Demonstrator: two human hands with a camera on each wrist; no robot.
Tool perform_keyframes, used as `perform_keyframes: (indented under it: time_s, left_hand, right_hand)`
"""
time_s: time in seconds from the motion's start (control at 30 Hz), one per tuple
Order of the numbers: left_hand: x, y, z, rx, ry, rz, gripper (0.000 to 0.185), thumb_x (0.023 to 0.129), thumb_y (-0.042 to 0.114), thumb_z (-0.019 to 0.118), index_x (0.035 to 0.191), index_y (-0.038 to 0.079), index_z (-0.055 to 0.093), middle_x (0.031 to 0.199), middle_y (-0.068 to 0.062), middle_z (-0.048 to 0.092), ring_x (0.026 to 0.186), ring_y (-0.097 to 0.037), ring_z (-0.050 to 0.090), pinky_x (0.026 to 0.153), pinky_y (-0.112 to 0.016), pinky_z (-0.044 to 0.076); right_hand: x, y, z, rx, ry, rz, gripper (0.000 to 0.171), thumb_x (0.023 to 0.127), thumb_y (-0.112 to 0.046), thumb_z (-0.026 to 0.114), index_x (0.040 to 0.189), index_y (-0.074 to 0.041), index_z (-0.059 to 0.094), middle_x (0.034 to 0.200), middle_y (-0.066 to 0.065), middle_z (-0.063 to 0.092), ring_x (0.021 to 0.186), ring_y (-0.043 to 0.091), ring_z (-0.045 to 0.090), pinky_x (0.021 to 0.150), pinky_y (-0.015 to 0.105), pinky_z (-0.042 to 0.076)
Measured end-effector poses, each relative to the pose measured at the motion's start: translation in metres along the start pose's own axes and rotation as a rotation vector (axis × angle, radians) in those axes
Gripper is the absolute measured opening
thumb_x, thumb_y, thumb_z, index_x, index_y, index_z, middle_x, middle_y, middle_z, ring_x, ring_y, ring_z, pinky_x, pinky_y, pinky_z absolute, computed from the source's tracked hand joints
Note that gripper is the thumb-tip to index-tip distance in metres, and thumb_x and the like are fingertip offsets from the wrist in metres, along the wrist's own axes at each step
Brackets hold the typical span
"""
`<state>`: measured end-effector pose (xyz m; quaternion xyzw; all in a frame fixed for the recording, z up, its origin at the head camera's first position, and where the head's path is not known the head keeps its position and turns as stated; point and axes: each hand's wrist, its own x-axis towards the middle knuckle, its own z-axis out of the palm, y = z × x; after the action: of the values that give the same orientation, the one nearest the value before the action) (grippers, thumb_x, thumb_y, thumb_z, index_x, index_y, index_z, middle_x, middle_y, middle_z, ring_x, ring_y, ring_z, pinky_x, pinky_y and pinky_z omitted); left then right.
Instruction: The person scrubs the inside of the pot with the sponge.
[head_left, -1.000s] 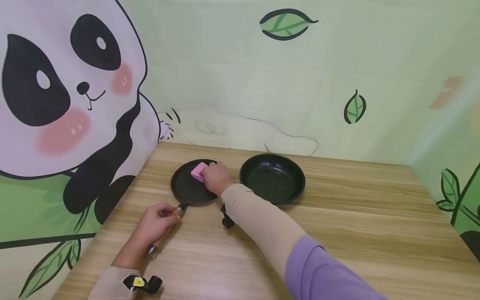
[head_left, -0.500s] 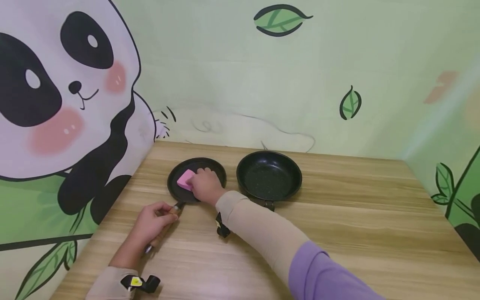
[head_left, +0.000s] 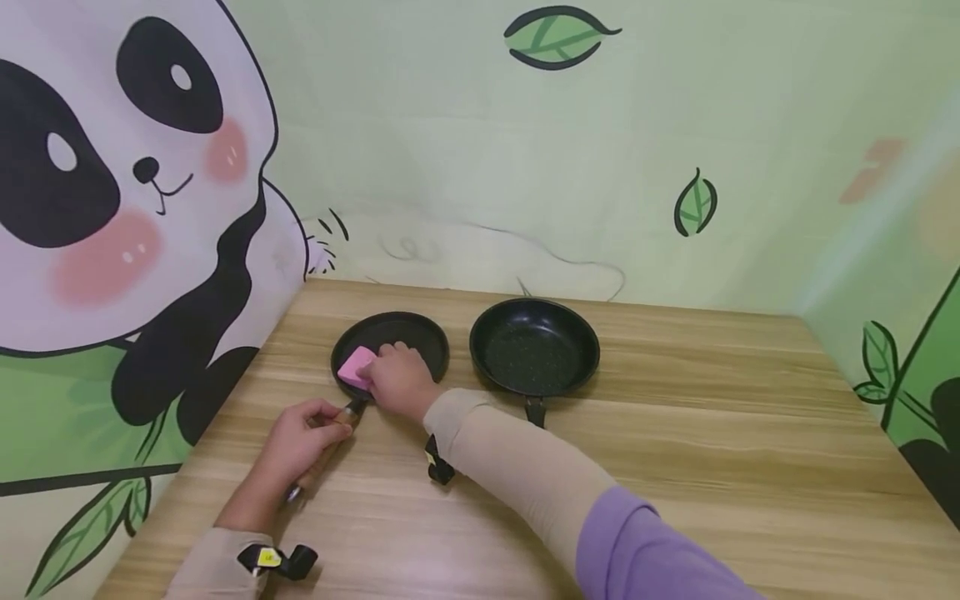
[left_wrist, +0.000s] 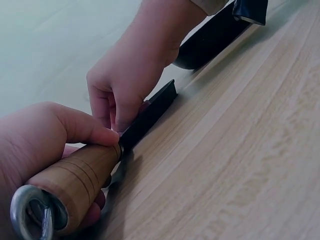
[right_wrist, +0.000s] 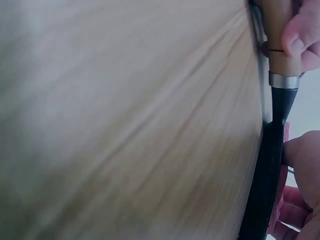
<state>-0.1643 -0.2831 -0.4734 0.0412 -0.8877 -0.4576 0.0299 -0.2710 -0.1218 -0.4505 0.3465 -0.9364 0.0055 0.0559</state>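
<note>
My right hand (head_left: 397,383) has dragged the pink sponge (head_left: 356,367) toward the small pan's (head_left: 390,346) near rim, fingers curled over it. My left hand (head_left: 303,433) still grips the wooden handle (left_wrist: 75,180), so scrubbing continues.

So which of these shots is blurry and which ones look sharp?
Right wrist view: the wooden table is a soft, out-of-focus smear, with only the pan handle at the edge fairly crisp. Left wrist view: sharp on the left hand and handle. Head view: evenly lit and clear, soft shadows under the pans, lower right sleeve slightly blurred.
</note>
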Motion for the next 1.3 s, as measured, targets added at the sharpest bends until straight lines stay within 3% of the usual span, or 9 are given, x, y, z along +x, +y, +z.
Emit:
perform_keyframes:
  time_s: [0.27, 0.6, 0.83, 1.13, 1.3]
  left_hand:
    - [0.003, 0.002, 0.001, 0.038, -0.012, -0.011, 0.024, 0.088, 0.021, 0.076, 0.102, 0.002, 0.070, 0.094, -0.010, 0.068, 0.087, -0.024, 0.059, 0.077, -0.034, 0.046]
    - [-0.001, 0.000, 0.003, 0.043, -0.002, -0.042, 0.023, 0.089, 0.021, 0.076, 0.101, 0.003, 0.070, 0.094, -0.009, 0.067, 0.088, -0.024, 0.058, 0.076, -0.034, 0.046]
    - [0.001, 0.003, 0.004, 0.023, 0.019, -0.038, 0.024, 0.087, 0.020, 0.077, 0.100, 0.001, 0.070, 0.093, -0.010, 0.068, 0.085, -0.022, 0.059, 0.076, -0.033, 0.046]
    - [0.006, 0.010, 0.010, 0.022, 0.042, -0.051, 0.029, 0.086, 0.023, 0.077, 0.102, -0.001, 0.070, 0.093, -0.012, 0.069, 0.085, -0.023, 0.061, 0.074, -0.032, 0.047]
    - [0.009, 0.013, 0.011, 0.037, 0.040, -0.066, 0.030, 0.087, 0.024, 0.076, 0.104, 0.000, 0.070, 0.094, -0.011, 0.069, 0.084, -0.023, 0.060, 0.073, -0.032, 0.047]
  right_hand:
    - [0.003, 0.010, 0.005, 0.005, 0.037, -0.001, 0.029, 0.101, -0.032, 0.061, 0.127, -0.039, 0.070, 0.111, -0.001, 0.069, 0.094, 0.018, 0.056, 0.083, 0.034, 0.050]
    - [0.016, 0.023, 0.011, -0.014, 0.027, 0.106, 0.029, 0.104, -0.028, 0.056, 0.126, -0.039, 0.071, 0.116, 0.000, 0.069, 0.101, 0.020, 0.058, 0.089, 0.037, 0.049]
    - [0.022, 0.033, 0.008, 0.011, 0.051, 0.115, 0.033, 0.104, -0.027, 0.055, 0.131, -0.039, 0.067, 0.120, 0.002, 0.069, 0.106, 0.022, 0.058, 0.093, 0.038, 0.049]
    - [0.010, 0.047, -0.025, 0.086, 0.089, 0.067, 0.033, 0.102, -0.026, 0.058, 0.134, -0.029, 0.067, 0.122, 0.001, 0.068, 0.112, 0.021, 0.059, 0.101, 0.036, 0.045]
    - [0.004, 0.062, -0.038, 0.109, 0.091, 0.054, 0.034, 0.100, -0.025, 0.061, 0.134, -0.026, 0.067, 0.117, 0.002, 0.070, 0.105, 0.021, 0.061, 0.094, 0.034, 0.048]
